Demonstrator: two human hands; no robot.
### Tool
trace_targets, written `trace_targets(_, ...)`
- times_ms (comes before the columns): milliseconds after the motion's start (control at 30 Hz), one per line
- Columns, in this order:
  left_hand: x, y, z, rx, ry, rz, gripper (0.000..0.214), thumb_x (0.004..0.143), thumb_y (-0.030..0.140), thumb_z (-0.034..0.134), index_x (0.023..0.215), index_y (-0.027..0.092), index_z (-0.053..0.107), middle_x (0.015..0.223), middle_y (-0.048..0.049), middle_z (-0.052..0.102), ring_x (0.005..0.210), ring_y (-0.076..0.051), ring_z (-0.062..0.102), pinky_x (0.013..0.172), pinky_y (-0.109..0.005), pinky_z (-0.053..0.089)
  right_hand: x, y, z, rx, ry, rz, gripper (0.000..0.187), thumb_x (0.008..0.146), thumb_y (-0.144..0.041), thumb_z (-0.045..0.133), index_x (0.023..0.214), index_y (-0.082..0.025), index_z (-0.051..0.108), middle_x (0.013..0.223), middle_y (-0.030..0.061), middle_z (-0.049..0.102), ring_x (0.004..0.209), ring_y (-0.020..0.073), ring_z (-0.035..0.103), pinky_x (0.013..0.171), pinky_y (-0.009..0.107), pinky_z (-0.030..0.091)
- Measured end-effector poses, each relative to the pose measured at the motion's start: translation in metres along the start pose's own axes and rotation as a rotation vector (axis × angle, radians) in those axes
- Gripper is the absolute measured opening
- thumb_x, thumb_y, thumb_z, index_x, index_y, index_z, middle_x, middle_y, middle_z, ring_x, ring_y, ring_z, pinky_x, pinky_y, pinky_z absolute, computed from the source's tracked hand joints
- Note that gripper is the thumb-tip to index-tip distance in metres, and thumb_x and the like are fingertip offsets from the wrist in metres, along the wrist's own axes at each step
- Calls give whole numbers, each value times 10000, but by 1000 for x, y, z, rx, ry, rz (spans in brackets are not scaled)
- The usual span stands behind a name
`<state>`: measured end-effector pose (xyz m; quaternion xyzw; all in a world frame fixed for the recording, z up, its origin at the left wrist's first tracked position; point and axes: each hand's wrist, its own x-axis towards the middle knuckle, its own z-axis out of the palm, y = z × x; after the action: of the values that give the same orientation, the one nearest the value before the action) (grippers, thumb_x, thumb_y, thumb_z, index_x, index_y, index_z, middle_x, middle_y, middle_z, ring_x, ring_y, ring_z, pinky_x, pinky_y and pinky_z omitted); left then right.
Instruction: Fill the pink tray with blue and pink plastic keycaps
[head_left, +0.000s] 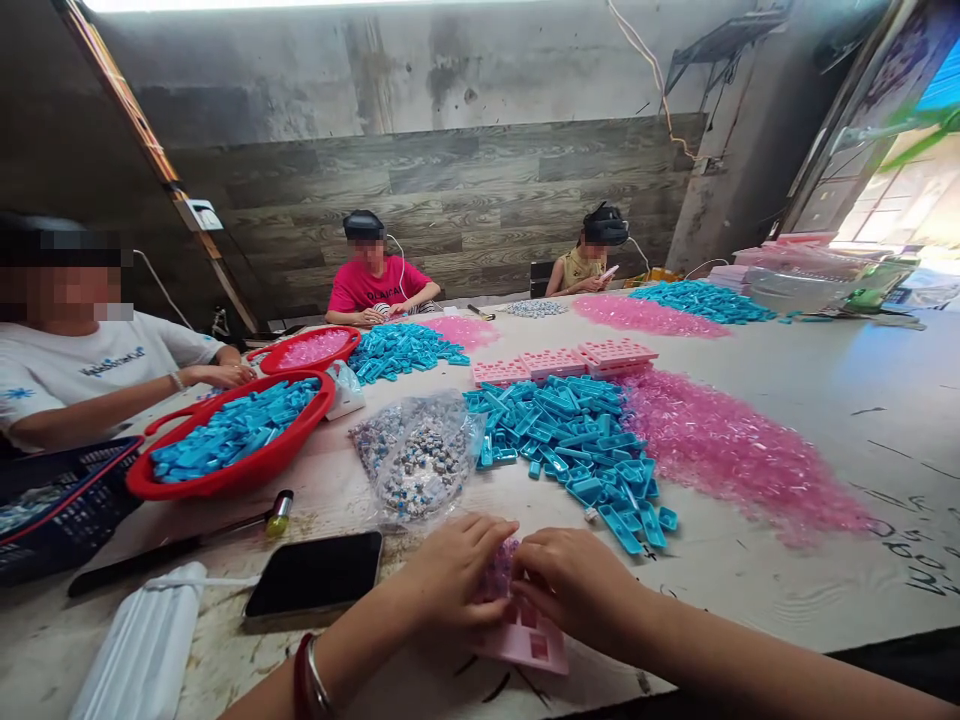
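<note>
Pink tray (510, 645) — it lies on the table (885, 400) near my front edge, between the left hand (461, 570) and the right hand (574, 580), which hide much of it from me. The left thumb stands apart from its fingers; the right fingers curl down over the tray. I cannot tell whether either pinches a piece. One pink shirt (386, 280) shows dark lettering, roughly "OLAICA"; the ink marks (926, 575) on the table are illegible to me. I count three heaps of turquoise pieces (562, 430), three of pink pieces (742, 460), two red baskets (225, 487), one phone (315, 575) and three people. A clear bag of beads (420, 450) sits just beyond the left hand — beside the nearest turquoise heap. The mallet (278, 512) lies near the phone.
</note>
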<state>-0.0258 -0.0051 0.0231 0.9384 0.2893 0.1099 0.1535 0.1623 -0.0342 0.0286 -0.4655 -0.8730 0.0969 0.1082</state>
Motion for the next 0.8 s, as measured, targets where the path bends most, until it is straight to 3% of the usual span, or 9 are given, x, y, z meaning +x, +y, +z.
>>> trace_targets(133, 0, 0, 0, -1, 5, -17, 644, 737, 318, 619, 1306, 158, 363, 1292, -114, 490, 1192, -256, 437, 1024, -403, 345, -1, 1, -2, 77, 71, 13, 72, 774, -240, 592, 743, -181, 619, 679, 24, 657, 655, 177, 597, 592, 261, 367)
trace_targets(233, -1, 0, 2, -9, 35, -50, 647, 739, 349, 624, 1306, 181, 362, 1303, -105, 484, 1191, -261, 438, 1016, -420, 353, 1, 6, -7, 225, 203, 36, 59, 767, -223, 565, 810, -184, 575, 689, 8, 617, 648, 156, 559, 598, 261, 380)
trace_targets(367, -1, -2, 5, 1, 137, -224, 637, 765, 389, 599, 1319, 188, 357, 1295, -120, 490, 1182, -289, 444, 989, -473, 366, 6, 20, -9, 372, 374, 79, 170, 764, -68, 385, 835, -179, 494, 812, 44, 577, 725, 152, 533, 654, 287, 422)
trace_targets(500, 0, -4, 7, -18, 169, -309, 604, 755, 388, 609, 1289, 195, 401, 1284, -110, 503, 1188, -290, 438, 989, -475, 368, 8, 30, -5, 497, 328, 97, 199, 775, -43, 344, 847, -179, 470, 816, 49, 571, 742, 158, 558, 683, 320, 451)
trace_targets(600, 1, -3, 7, -22, 148, -330, 603, 753, 388, 613, 1281, 179, 411, 1280, -111, 507, 1192, -284, 433, 1001, -463, 360, 9, 31, -4, 686, 271, 130, 230, 800, -80, 389, 1011, -161, 438, 899, 67, 603, 694, 138, 595, 664, 310, 479)
trace_targets(700, 1, -2, 6, -25, 143, -336, 592, 758, 398, 609, 1270, 173, 415, 1276, -116, 508, 1188, -281, 435, 1000, -461, 358, 10, 30, -6, 718, 227, 131, 379, 795, -116, 479, 1162, -158, 397, 938, 72, 649, 751, 153, 611, 663, 300, 485)
trace_targets(800, 2, -2, 6, -49, 194, -314, 531, 758, 386, 611, 1222, 193, 441, 1226, -99, 530, 1142, -264, 466, 972, -442, 385, 9, 29, -9, 642, 192, 91, 292, 761, -103, 540, 1046, -169, 530, 904, 55, 672, 784, 162, 604, 662, 290, 479)
